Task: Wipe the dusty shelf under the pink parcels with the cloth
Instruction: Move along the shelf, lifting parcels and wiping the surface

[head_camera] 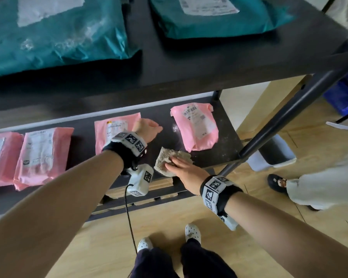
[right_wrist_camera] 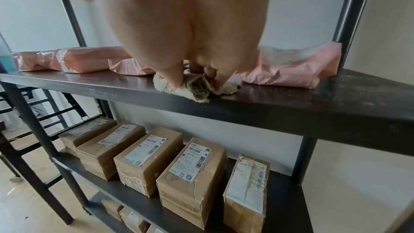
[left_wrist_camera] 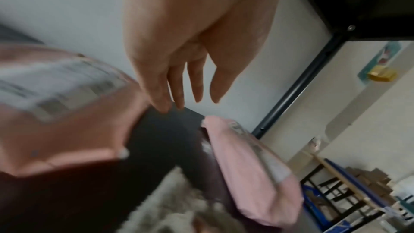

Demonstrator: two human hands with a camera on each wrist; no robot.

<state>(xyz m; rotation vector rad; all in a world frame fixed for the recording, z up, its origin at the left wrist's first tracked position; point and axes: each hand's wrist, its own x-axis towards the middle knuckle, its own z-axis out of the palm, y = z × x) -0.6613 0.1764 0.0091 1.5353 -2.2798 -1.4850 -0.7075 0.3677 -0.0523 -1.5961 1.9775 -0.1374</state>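
The dark shelf (head_camera: pixel 225 141) carries several pink parcels; dust specks show on its right end. A beige fluffy cloth (head_camera: pixel 165 157) lies near the front edge, between the middle parcel (head_camera: pixel 109 135) and the right parcel (head_camera: pixel 197 125). My right hand (head_camera: pixel 175 164) lies flat on the cloth and presses it down. In the right wrist view, thumb and fingers (right_wrist_camera: pixel 174 77) push into the bunched cloth (right_wrist_camera: pixel 192 89). My left hand (head_camera: pixel 151 127) hovers open over the bare strip between those two parcels, holding nothing; the left wrist view shows its fingers (left_wrist_camera: pixel 161 98) straight above the shelf (left_wrist_camera: pixel 165 139).
Teal parcels (head_camera: pixel 54 33) lie on the shelf above, which overhangs the work area. A black upright post (head_camera: pixel 289 109) stands at the right corner. Brown boxes (right_wrist_camera: pixel 195 171) fill the shelf below. A bin (head_camera: pixel 273 155) and another person's foot (head_camera: pixel 277 182) are on the floor at right.
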